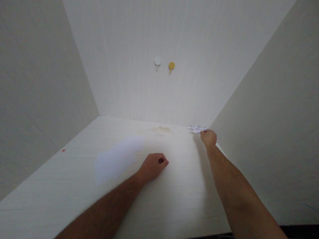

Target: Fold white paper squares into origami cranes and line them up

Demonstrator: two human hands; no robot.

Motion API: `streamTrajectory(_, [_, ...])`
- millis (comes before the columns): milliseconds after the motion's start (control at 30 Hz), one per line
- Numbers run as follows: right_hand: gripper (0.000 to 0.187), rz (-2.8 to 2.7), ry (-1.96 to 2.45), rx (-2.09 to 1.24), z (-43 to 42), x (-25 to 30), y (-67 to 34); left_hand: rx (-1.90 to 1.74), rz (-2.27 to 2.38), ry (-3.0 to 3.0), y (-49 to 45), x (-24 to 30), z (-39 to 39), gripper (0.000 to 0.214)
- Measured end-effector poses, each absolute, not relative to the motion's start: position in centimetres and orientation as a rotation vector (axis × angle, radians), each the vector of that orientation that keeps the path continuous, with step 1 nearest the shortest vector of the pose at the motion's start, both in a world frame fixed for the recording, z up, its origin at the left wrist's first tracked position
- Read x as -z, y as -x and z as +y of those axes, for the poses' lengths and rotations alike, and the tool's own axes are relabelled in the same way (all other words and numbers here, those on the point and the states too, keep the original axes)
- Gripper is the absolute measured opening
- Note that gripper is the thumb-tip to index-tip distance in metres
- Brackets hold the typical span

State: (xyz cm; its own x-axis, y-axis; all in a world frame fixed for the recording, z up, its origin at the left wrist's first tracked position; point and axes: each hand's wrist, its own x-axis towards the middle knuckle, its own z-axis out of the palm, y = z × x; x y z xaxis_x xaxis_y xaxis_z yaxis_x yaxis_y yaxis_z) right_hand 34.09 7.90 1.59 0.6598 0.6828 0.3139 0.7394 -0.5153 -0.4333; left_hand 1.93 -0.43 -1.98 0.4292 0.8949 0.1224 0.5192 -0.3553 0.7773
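Observation:
My left hand (153, 166) is closed in a loose fist over the middle of the white surface; whatever its curled fingers may hold is hidden. To its left lies a sheet of white paper (118, 157), its lower right edge uneven. My right hand (208, 136) reaches to the back right corner, fingers pinched at a small heap of torn paper scraps (196, 128). Its fingertips meet the scraps, and they seem to close on one of them. Beside the right wrist a white strip (221, 149) shows, partly covered by the arm.
Pale walls (154, 96) enclose the surface at the back and both sides. A white hook (157, 61) and a yellow hook (171, 66) are fixed to the back wall. Brownish crumbs or a worn patch (161, 129) mark the back edge. A red speck (63, 150) is at the left.

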Motion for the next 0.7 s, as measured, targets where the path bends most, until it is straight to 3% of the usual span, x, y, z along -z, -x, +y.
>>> streamTrajectory(700, [0.029, -1.071, 2.536, 0.017, 11.6, -0.2, -36.8, -0.762, 1.213, -1.991, -2.0, 2.5, -0.2, 0.024])
